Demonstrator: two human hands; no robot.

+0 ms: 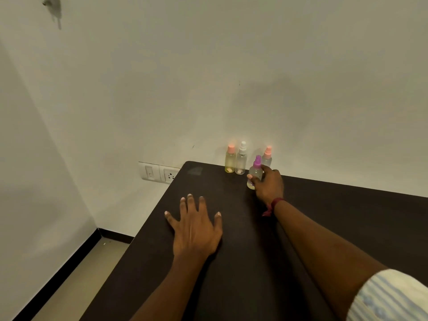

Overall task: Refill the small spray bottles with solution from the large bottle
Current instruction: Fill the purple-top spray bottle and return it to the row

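Purple-capped spray bottle (255,173) stands upright, its long axis vertical, clasped in the right hand (268,185) at the surface's (324,216) far edge, while the left hand (195,228) lies flat, fingers spread, nearer the body and holding nothing.

Four small spray bottles are standing upright at the table's far edge: peach-capped yellowish bottle (230,162), white-capped clear bottle (241,161), purple-capped bottle (255,173), another peach-capped bottle (267,156) behind.
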